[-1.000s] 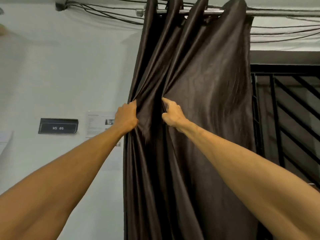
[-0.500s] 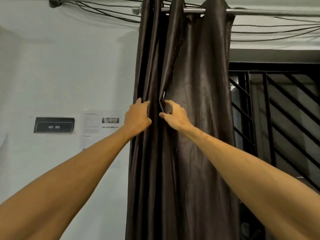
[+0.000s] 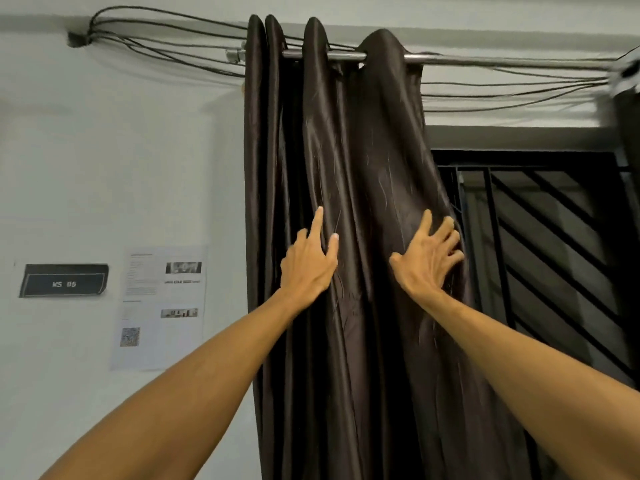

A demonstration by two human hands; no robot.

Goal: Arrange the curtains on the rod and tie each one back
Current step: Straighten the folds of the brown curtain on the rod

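Observation:
A dark brown satin curtain [image 3: 360,161] hangs in folds from a metal rod [image 3: 485,59] near the ceiling, bunched toward the rod's left end. My left hand [image 3: 310,261] lies on a fold in the curtain's left half, fingers straight and pointing up. My right hand [image 3: 427,256] presses the curtain's right edge with spread fingers, whose tips sink a little into the cloth. Neither hand grips the fabric. A second dark curtain [image 3: 628,133] shows only as a strip at the far right edge.
Black cables [image 3: 156,39] run along the wall behind the rod. A black window grille [image 3: 554,254] stands right of the curtain. On the white wall to the left hang a dark sign [image 3: 64,280] and a printed sheet [image 3: 161,306].
Both hands have let go of the folds they pinched and now lie open on the cloth. My right hand has moved right to the curtain's edge, and the curtain is spread wider.

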